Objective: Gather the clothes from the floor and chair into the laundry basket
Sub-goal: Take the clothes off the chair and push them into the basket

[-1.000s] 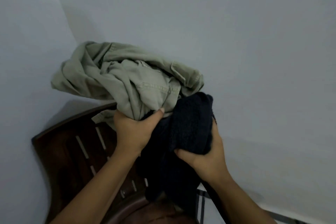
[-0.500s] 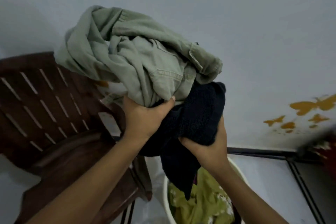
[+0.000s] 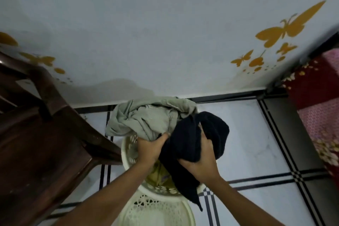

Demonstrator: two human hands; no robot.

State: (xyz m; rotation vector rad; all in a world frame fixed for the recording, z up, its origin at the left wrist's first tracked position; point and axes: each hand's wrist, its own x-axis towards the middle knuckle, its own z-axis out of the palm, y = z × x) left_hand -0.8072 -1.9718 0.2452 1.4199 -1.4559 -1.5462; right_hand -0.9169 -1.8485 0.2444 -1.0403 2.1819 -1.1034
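My left hand (image 3: 149, 147) grips a bunched pale green garment (image 3: 146, 117), held over the cream laundry basket (image 3: 128, 150). My right hand (image 3: 200, 161) grips a dark navy cloth (image 3: 192, 141), part of which hangs down over the basket's near rim. The two bundles press against each other above the basket's mouth. Inside the basket a yellow-green garment (image 3: 159, 176) shows between my forearms. The basket stands on the tiled floor close to the wall.
A dark brown wooden chair (image 3: 45, 134) stands directly left of the basket, its seat edge almost touching the rim. A bed with a red and pink floral cover (image 3: 319, 115) fills the right side. White floor tiles with black lines (image 3: 256, 143) lie between. Butterfly stickers mark the wall.
Both hands carried the green garment and navy cloth down and right from above the chair to over the basket. My view swung from the wall down to the floor.
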